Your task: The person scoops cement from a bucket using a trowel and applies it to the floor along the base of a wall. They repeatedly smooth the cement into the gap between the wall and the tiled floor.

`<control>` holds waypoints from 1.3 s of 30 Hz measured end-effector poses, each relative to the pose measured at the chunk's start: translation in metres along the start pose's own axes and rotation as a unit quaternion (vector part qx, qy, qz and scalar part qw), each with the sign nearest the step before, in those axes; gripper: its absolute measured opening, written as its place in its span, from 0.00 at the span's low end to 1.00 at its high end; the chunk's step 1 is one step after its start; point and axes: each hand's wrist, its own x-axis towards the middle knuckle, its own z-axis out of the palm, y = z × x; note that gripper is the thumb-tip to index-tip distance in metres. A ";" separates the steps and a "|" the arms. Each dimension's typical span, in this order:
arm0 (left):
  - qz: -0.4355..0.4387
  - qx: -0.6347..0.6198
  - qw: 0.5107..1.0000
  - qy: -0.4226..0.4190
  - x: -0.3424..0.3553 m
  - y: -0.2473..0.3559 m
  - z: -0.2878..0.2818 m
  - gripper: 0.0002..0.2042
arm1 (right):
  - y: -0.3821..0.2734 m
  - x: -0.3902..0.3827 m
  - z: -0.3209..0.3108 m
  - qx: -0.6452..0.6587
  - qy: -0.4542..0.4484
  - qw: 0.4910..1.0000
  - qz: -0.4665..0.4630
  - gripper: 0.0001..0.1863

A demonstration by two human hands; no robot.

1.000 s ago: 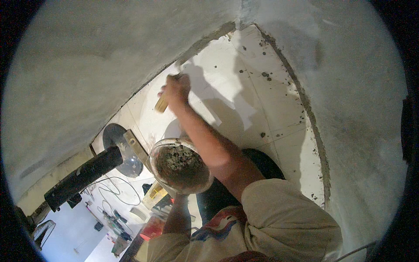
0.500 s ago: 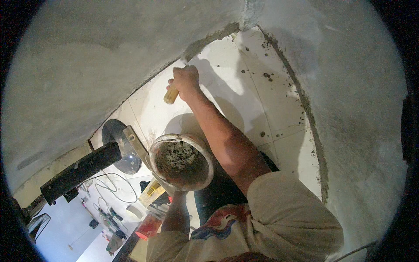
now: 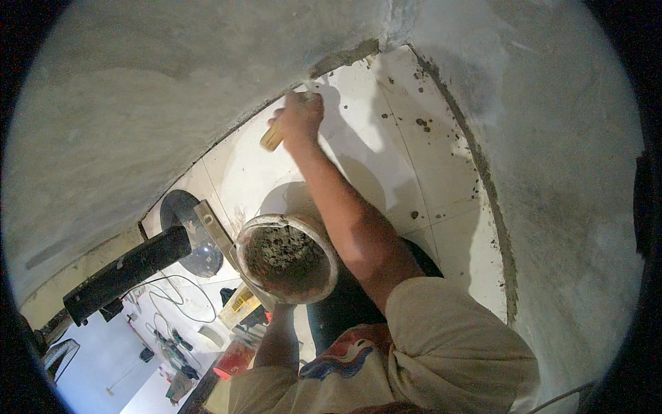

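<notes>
My right hand (image 3: 302, 119) is closed round the pale wooden handle (image 3: 272, 138) of a trowel, reaching to the joint between the left wall and the floor. The blade is blurred and mostly hidden by the hand. Just beyond it, a strip of grey mortar (image 3: 348, 58) runs along the foot of the wall to the corner. Near my body, a round bucket (image 3: 333, 265) with a dirty pale rim holds wet mortar (image 3: 286, 250). My left hand (image 3: 281, 309) grips the bucket from its near underside; most of its fingers are hidden behind it.
Mortar crumbs (image 3: 422, 123) dot the white tiles, and another mortar line (image 3: 476, 148) follows the right wall. At left are a spirit level (image 3: 215, 228), a black round base (image 3: 189, 207) with a dark post (image 3: 131, 272), a loose cable (image 3: 176, 297) and a red container (image 3: 234, 359).
My right hand has moved slightly away from me and right along the wall with the trowel. The mortar's left end, visible earlier, no longer shows there. The bucket has barely shifted.
</notes>
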 end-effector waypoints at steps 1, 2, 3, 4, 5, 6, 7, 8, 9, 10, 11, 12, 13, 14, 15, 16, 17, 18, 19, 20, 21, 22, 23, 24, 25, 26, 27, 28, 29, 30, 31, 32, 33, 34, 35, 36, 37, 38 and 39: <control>0.000 0.002 1.000 -0.006 0.004 0.003 0.003 0.13 | -0.007 0.017 -0.007 0.029 -0.014 0.999 0.011 0.16; 0.001 0.003 1.000 -0.009 0.006 0.005 0.004 0.13 | -0.011 0.032 -0.012 0.057 -0.031 0.998 0.028 0.16; -0.005 0.011 1.000 -0.026 0.016 0.010 0.015 0.13 | -0.019 0.061 -0.029 0.033 -0.023 0.999 0.014 0.17; -0.005 0.013 1.000 -0.026 0.017 0.010 0.016 0.13 | -0.013 0.057 -0.027 0.032 -0.039 0.998 0.023 0.17; -0.002 0.008 1.000 -0.019 0.015 0.009 0.011 0.13 | -0.003 0.041 -0.015 0.030 -0.060 0.997 0.035 0.18; -0.001 0.006 1.000 -0.013 0.013 0.007 0.009 0.13 | 0.008 0.022 -0.004 -0.003 -0.051 0.998 0.025 0.17; 0.002 0.001 1.000 -0.006 0.010 0.004 0.004 0.13 | 0.010 -0.009 0.003 -0.011 -0.031 0.998 0.057 0.15; 0.002 -0.004 1.000 0.002 0.007 -0.001 0.001 0.13 | 0.018 -0.018 -0.001 -0.044 -0.061 0.995 0.068 0.15; 0.003 -0.003 1.000 -0.004 0.011 0.002 0.005 0.13 | 0.016 -0.016 -0.012 -0.074 -0.083 0.992 0.065 0.14; 0.000 0.001 1.000 -0.011 0.013 0.004 0.008 0.13 | 0.009 -0.004 -0.020 -0.031 -0.048 0.996 0.061 0.13; 0.000 0.003 1.000 -0.017 0.017 0.007 0.012 0.13 | -0.003 0.013 -0.027 0.012 -0.014 0.998 0.058 0.12; 0.008 -0.001 1.000 -0.011 0.014 0.007 0.007 0.14 | -0.009 0.028 -0.030 -0.023 -0.031 0.999 0.031 0.12; 0.002 0.000 1.000 -0.014 0.017 0.005 0.010 0.14 | -0.032 0.031 -0.035 -0.051 0.019 0.999 -0.001 0.14; 0.007 -0.002 1.000 -0.017 0.020 0.006 0.011 0.14 | -0.045 0.047 -0.041 -0.039 -0.006 0.999 -0.006 0.16; 0.008 -0.002 1.000 -0.019 0.022 0.008 0.013 0.14 | -0.060 0.054 -0.039 -0.062 0.054 0.996 0.019 0.18; 0.005 -0.002 1.000 -0.017 0.020 0.006 0.012 0.14 | -0.058 0.057 -0.039 -0.047 0.023 0.998 0.031 0.20; 0.008 -0.004 1.000 -0.014 0.019 0.005 0.010 0.14 | -0.054 0.058 -0.040 -0.032 -0.008 0.999 0.043 0.22; 0.008 -0.006 1.000 -0.012 0.018 0.004 0.009 0.14 | -0.045 0.058 -0.038 -0.023 -0.017 0.998 0.058 0.23; 0.007 -0.007 1.000 -0.011 0.016 0.003 0.007 0.14 | -0.031 0.057 -0.033 -0.012 -0.022 0.997 0.071 0.24; 0.006 -0.006 1.000 -0.011 0.015 0.003 0.007 0.14 | -0.020 0.055 -0.028 0.002 -0.026 0.996 0.083 0.24; 0.006 -0.005 1.000 -0.014 0.016 0.004 0.007 0.14 | -0.009 0.053 -0.022 0.007 -0.045 0.997 0.068 0.21; 0.005 -0.004 1.000 -0.014 0.015 0.003 0.006 0.14 | 0.003 0.051 -0.016 0.006 -0.059 0.996 0.074 0.19; 0.004 -0.002 1.000 -0.015 0.016 0.004 0.008 0.14 | 0.010 0.049 -0.009 -0.003 -0.069 0.995 0.077 0.18; 0.004 0.000 1.000 -0.019 0.018 0.005 0.010 0.14 | 0.017 0.046 -0.002 -0.011 -0.078 0.994 0.080 0.17; 0.005 -0.003 1.000 -0.016 0.016 0.005 0.009 0.14 | 0.024 0.037 0.006 -0.015 -0.080 0.993 0.089 0.16; 0.005 -0.001 1.000 -0.016 0.015 0.004 0.009 0.14 | 0.032 0.025 0.009 0.002 -0.074 0.992 0.101 0.15; 0.004 -0.007 1.000 -0.012 0.015 0.002 0.007 0.14 | 0.037 0.010 0.014 0.018 -0.068 0.991 0.113 0.15; 0.003 -0.007 1.000 -0.013 0.018 0.001 0.009 0.14 | 0.039 0.002 0.010 0.012 -0.087 0.987 0.131 0.14; 0.004 -0.014 1.000 -0.015 0.019 0.001 0.009 0.14 | 0.038 -0.005 0.006 0.007 -0.107 0.983 0.150 0.13; 0.002 -0.011 1.000 -0.018 0.018 0.001 0.011 0.14 | 0.038 -0.007 0.002 0.005 -0.096 0.983 0.156 0.15; 0.012 -0.018 1.000 -0.009 0.015 -0.001 0.005 0.14 | 0.039 -0.013 0.007 0.015 -0.078 0.986 0.146 0.16; 0.012 -0.023 1.000 -0.007 0.013 -0.003 0.003 0.14 | 0.033 -0.013 0.005 0.025 -0.052 0.990 0.130 0.17; 0.014 -0.027 1.000 -0.004 0.013 -0.005 0.000 0.14 | 0.026 -0.011 0.004 0.035 -0.027 0.992 0.114 0.17; 0.015 -0.028 0.999 -0.010 0.017 -0.005 0.003 0.14 | 0.011 0.001 -0.001 0.022 -0.011 0.995 0.093 0.19; 0.015 -0.032 0.999 -0.014 0.020 -0.004 0.005 0.14 | 0.005 0.022 -0.010 0.020 -0.058 0.995 0.074 0.19; 0.015 -0.030 0.999 -0.023 0.024 -0.004 0.006 0.14 | 0.000 0.031 -0.012 0.017 -0.078 0.995 0.063 0.18; 0.014 -0.031 0.999 -0.030 0.030 -0.003 0.009 0.14 | -0.004 0.038 -0.015 0.013 -0.098 0.994 0.052 0.18; 0.018 -0.036 0.999 -0.034 0.033 -0.002 0.008 0.14 | 0.003 0.035 -0.010 -0.011 -0.095 0.994 0.051 0.17; 0.021 -0.039 0.999 -0.030 0.032 -0.005 0.005 0.14 | 0.016 0.024 -0.002 -0.038 -0.100 0.993 0.056 0.16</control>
